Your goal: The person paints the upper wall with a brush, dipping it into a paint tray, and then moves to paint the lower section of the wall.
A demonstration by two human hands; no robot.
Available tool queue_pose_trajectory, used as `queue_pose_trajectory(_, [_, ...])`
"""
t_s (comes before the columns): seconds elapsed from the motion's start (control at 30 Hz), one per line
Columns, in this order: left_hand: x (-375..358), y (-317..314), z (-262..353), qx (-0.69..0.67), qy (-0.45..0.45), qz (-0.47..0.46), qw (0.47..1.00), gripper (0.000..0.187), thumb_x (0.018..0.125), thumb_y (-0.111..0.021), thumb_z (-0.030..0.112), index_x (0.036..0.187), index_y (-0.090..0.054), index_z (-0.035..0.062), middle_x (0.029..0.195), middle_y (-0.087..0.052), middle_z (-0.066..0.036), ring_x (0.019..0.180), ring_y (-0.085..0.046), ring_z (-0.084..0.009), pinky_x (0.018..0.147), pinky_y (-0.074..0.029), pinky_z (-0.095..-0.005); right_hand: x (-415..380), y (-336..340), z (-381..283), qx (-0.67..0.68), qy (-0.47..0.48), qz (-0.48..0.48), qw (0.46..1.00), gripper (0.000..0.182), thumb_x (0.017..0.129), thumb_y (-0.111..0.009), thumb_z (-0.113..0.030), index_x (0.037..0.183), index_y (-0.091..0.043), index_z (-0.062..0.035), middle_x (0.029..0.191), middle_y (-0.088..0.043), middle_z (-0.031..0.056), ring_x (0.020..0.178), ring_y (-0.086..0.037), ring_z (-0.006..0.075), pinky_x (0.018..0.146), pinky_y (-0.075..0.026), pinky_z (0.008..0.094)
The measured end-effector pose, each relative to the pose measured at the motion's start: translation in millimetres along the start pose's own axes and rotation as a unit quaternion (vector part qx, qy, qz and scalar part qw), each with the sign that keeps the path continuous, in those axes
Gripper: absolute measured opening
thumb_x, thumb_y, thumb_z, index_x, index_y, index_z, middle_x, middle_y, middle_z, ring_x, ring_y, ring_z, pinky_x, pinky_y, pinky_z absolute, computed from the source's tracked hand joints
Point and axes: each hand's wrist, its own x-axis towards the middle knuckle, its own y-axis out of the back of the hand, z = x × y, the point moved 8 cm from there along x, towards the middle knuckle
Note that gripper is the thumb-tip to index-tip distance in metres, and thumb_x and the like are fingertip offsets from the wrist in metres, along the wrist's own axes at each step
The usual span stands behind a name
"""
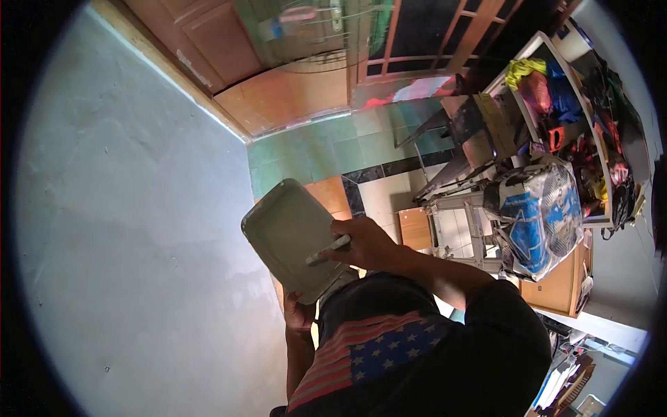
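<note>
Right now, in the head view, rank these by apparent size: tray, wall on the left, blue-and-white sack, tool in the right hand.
1. Wall
2. Tray and sack: too alike to rank
3. Tool, in the right hand

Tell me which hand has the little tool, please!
The right hand, gripping the light-coloured tool over the tray. The left hand differs: it holds the tray's lower edge, with no tool visible.
</note>
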Motion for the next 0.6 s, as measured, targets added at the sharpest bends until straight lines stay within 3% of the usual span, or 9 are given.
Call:
queue_pose_trajectory(0.07, [11.3, 16.1, 18.0, -0.005, -0.004, 0.007, 1.000, 0.087, 0.079, -0.073, 0.017, 0.157, -0.035, 0.0129, 0.154, -0.046, -0.012, 0.142, -0.045, -0.0338, 0.119, -0.037, -0.0530, 23.1, -13.6, -2.6, -0.028, -0.028, -0.028, 0.999, 0.041, 0.083, -0.086, -0.034, 0.090, -0.060, -0.0026, 0.076, -0.066, 0.0170, 0.071, -0.069, 0.0329, 0.064, -0.051, 0.0413])
queue_pose_trajectory(0.13, [32.8, 20.4, 39.3, 0.023, -0.029, -0.023, 0.999, 0.079, 0.083, -0.070, 0.018, 0.154, -0.039, 0.0059, 0.153, -0.048, -0.014, 0.143, -0.044, -0.0350, 0.122, -0.034, -0.0544, 49.8, -28.1, -0.7, -0.067, -0.049, -0.054, 0.995, 0.045, 0.084, -0.084, -0.040, 0.092, -0.062, -0.0021, 0.078, -0.069, 0.0201, 0.078, -0.072, 0.0371, 0.068, -0.053, 0.0438])
queue_pose_trajectory(0.27, [73.1, 30.8, 76.7, 0.009, -0.040, -0.059, 0.997, 0.083, 0.082, -0.071, 0.010, 0.157, -0.035, 0.0062, 0.155, -0.046, -0.013, 0.143, -0.044, -0.0328, 0.121, -0.036, -0.0497, 89.5, -48.4, 7.1, -0.073, -0.058, -0.036, 0.995, 0.038, 0.087, -0.083, -0.035, 0.088, -0.064, -0.0020, 0.075, -0.068, 0.0173, 0.070, -0.070, 0.0309, 0.063, -0.052, 0.0409])
queue_pose_trajectory(0.3, [85.1, 36.9, 82.8, 0.027, -0.039, -0.064, 0.997, 0.090, 0.079, -0.075, 0.014, 0.158, -0.032, 0.0153, 0.153, -0.045, -0.009, 0.143, -0.044, -0.0305, 0.119, -0.037, -0.0520, 98.2, -51.6, 8.8, -0.080, -0.066, -0.029, 0.994, 0.033, 0.088, -0.082, -0.030, 0.088, -0.065, -0.0020, 0.073, -0.067, 0.0150, 0.063, -0.067, 0.0267, 0.060, -0.051, 0.0378])
queue_pose_trajectory(0.33, [91.5, 42.1, 86.9, 0.019, -0.044, -0.058, 0.997, 0.090, 0.079, -0.075, 0.014, 0.158, -0.032, 0.0153, 0.153, -0.045, -0.009, 0.143, -0.044, -0.0305, 0.119, -0.037, -0.0520, 106.8, -56.5, 10.8, -0.084, -0.065, -0.041, 0.994, 0.033, 0.088, -0.082, -0.030, 0.088, -0.065, -0.0020, 0.073, -0.067, 0.0150, 0.063, -0.067, 0.0267, 0.060, -0.051, 0.0378])
queue_pose_trajectory(0.43, [120.1, 48.9, 93.2, 0.005, -0.045, -0.049, 0.998, 0.088, 0.078, -0.073, 0.009, 0.156, -0.034, 0.0184, 0.152, -0.046, -0.007, 0.142, -0.044, -0.0299, 0.119, -0.037, -0.0521, 130.7, -54.9, 24.3, -0.083, -0.062, -0.018, 0.994, 0.029, 0.092, -0.079, -0.029, 0.099, -0.072, -0.0022, 0.076, -0.070, 0.0157, 0.064, -0.070, 0.0240, 0.062, -0.054, 0.0358])
queue_pose_trajectory(0.5, [140.5, 43.4, 92.5, -0.011, -0.037, -0.051, 0.998, 0.088, 0.078, -0.073, 0.009, 0.156, -0.034, 0.0187, 0.152, -0.046, -0.007, 0.142, -0.044, -0.0300, 0.119, -0.037, -0.0523, 146.1, -54.4, 47.9, -0.054, -0.116, -0.033, 0.991, 0.035, 0.094, -0.075, -0.035, 0.109, -0.074, -0.0031, 0.096, -0.075, 0.0195, 0.084, -0.074, 0.0335, 0.077, -0.058, 0.0396])
queue_pose_trajectory(0.53, [151.5, 40.3, 92.5, -0.015, -0.026, -0.056, 0.998, 0.088, 0.078, -0.073, 0.009, 0.156, -0.034, 0.0189, 0.152, -0.046, -0.007, 0.142, -0.045, -0.0301, 0.119, -0.037, -0.0525, 153.0, -53.6, 58.7, -0.055, -0.120, -0.032, 0.991, 0.035, 0.094, -0.075, -0.035, 0.109, -0.074, -0.0031, 0.096, -0.075, 0.0195, 0.084, -0.074, 0.0335, 0.077, -0.058, 0.0396])
queue_pose_trajectory(0.6, [178.1, 39.2, 89.2, -0.039, -0.026, -0.054, 0.997, 0.088, 0.078, -0.072, 0.008, 0.156, -0.034, 0.0183, 0.151, -0.046, -0.008, 0.141, -0.045, -0.0306, 0.119, -0.037, -0.0528, 173.6, -44.6, 69.5, -0.093, -0.063, 0.006, 0.994, 0.029, 0.095, -0.076, -0.028, 0.110, -0.074, -0.0030, 0.084, -0.074, 0.0152, 0.067, -0.074, 0.0208, 0.067, -0.058, 0.0342])
